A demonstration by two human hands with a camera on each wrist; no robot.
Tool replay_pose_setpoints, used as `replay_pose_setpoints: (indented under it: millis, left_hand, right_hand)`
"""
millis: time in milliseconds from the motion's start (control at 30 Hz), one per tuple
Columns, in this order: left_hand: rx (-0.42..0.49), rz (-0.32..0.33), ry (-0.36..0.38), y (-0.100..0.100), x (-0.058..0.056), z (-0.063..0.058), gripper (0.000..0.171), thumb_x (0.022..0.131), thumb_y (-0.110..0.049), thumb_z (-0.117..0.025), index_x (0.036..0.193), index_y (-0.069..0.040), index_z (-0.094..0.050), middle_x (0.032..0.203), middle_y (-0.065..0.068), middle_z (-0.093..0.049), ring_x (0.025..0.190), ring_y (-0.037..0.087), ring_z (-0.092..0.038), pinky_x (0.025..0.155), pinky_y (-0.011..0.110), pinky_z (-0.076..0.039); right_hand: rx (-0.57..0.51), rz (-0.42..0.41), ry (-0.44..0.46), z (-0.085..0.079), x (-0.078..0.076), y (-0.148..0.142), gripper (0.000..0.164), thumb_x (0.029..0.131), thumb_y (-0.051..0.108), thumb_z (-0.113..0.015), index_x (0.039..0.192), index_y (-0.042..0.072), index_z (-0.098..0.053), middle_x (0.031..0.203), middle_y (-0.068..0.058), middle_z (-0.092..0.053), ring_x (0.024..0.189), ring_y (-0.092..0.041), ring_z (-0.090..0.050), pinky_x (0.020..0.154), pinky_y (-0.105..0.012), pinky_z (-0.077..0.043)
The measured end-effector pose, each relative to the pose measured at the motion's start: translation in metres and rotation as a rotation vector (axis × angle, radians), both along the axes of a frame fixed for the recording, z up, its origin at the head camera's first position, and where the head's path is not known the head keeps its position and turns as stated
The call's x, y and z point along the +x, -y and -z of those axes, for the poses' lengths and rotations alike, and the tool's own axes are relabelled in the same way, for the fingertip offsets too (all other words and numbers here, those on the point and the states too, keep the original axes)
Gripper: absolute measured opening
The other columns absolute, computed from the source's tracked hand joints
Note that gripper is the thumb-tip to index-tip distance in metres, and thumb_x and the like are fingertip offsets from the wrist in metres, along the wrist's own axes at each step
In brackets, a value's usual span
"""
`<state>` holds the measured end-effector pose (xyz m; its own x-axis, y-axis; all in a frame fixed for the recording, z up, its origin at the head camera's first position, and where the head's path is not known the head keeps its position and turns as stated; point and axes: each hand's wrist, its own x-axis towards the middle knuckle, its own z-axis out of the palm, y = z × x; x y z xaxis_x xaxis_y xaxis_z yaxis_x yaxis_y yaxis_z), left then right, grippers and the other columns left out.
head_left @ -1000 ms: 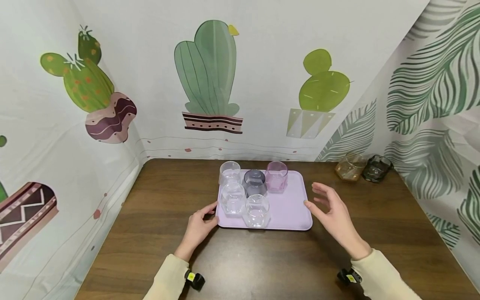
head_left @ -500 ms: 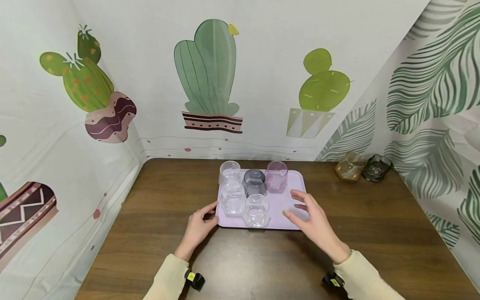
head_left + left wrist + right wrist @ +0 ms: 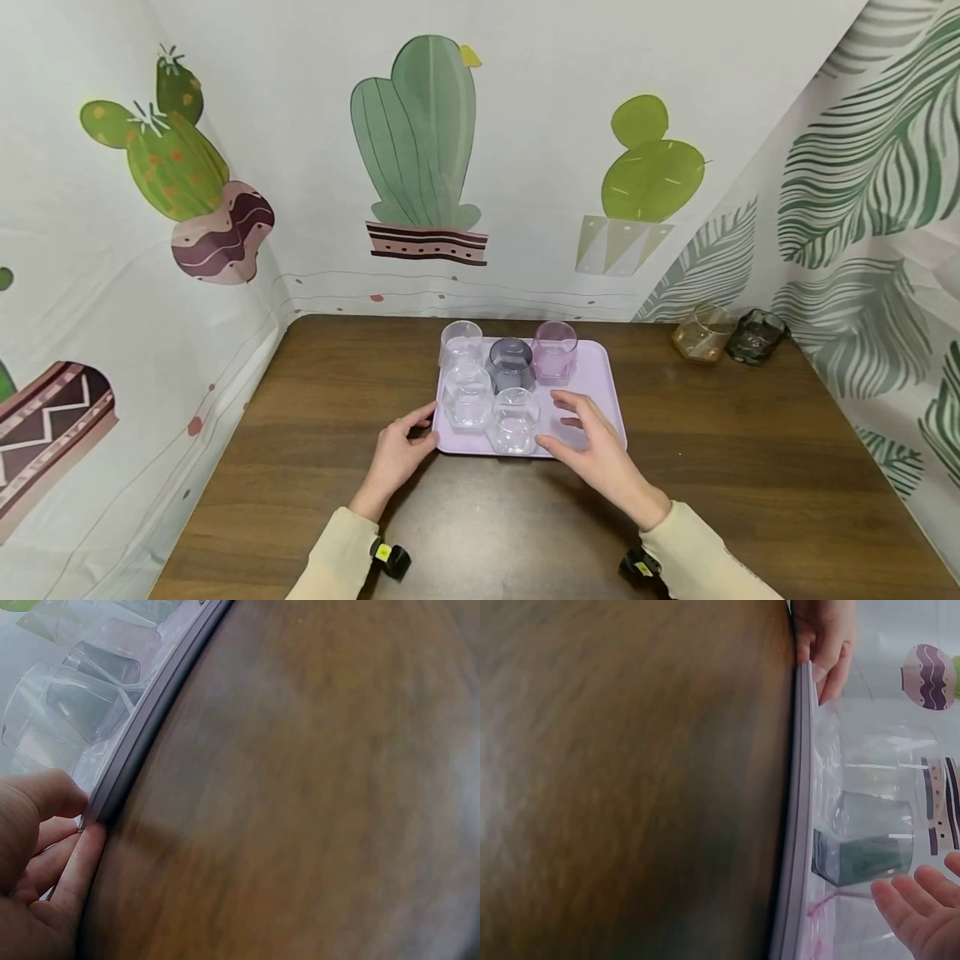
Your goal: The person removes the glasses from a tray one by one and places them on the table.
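My left hand (image 3: 401,457) grips the left edge of a lilac tray (image 3: 597,377); in the left wrist view its thumb and fingers (image 3: 79,859) close on the rim. My right hand (image 3: 602,468) hovers over the tray's right front part, fingers spread, thumb beside the front clear glass (image 3: 516,423). Whether the thumb touches that glass I cannot tell. Behind it on the tray are another clear glass (image 3: 468,400), a clear glass at the back left (image 3: 461,346), a smoky grey glass (image 3: 512,367) and a pink glass (image 3: 555,354). The glasses stand upright.
At the back right of the wooden table (image 3: 322,392) stand an amber glass (image 3: 703,335) and a dark glass (image 3: 756,337), side by side. A cloth (image 3: 540,150) printed with cacti hangs behind the table, and a leaf-patterned one (image 3: 862,167) hangs at the right.
My right hand has moved left from outside the tray's right edge to beside the front clear glass. My left hand has stayed at the left edge, and the glasses have kept their places.
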<state>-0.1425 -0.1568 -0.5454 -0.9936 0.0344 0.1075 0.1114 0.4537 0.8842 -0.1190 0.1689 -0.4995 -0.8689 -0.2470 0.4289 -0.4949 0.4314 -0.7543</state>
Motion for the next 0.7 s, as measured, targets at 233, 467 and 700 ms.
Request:
replay_pose_setpoints:
  millis: [233, 467, 700]
  left_hand:
    - [-0.004, -0.002, 0.000, 0.000, 0.000, -0.001, 0.045, 0.087, 0.003, -0.072, 0.131, -0.005, -0.072, 0.107, 0.017, -0.074, 0.101, 0.029, -0.070, 0.077, 0.017, -0.057]
    - [-0.004, -0.002, -0.002, 0.000, 0.001, -0.001, 0.045, 0.087, 0.003, -0.073, 0.131, -0.005, -0.072, 0.107, 0.017, -0.074, 0.101, 0.029, -0.069, 0.077, 0.017, -0.056]
    - [-0.007, -0.003, -0.002, 0.000, 0.001, -0.002, 0.046, 0.086, 0.003, -0.072, 0.131, -0.005, -0.072, 0.106, 0.017, -0.074, 0.100, 0.028, -0.070, 0.077, 0.018, -0.057]
  right_hand:
    - [0.022, -0.038, 0.034, 0.002, -0.002, 0.012, 0.068, 0.084, 0.012, -0.088, 0.142, 0.003, -0.054, 0.138, -0.020, -0.059, 0.125, -0.037, -0.061, 0.096, -0.046, -0.058]
    - [0.031, -0.059, 0.052, 0.004, -0.007, 0.023, 0.075, 0.083, 0.015, -0.089, 0.144, -0.004, -0.050, 0.141, -0.024, -0.057, 0.125, -0.041, -0.059, 0.096, -0.051, -0.057]
    - [0.067, -0.027, 0.052, 0.007, -0.012, 0.030, 0.079, 0.081, 0.019, -0.090, 0.145, -0.002, -0.049, 0.140, -0.023, -0.058, 0.125, -0.040, -0.059, 0.097, -0.049, -0.056]
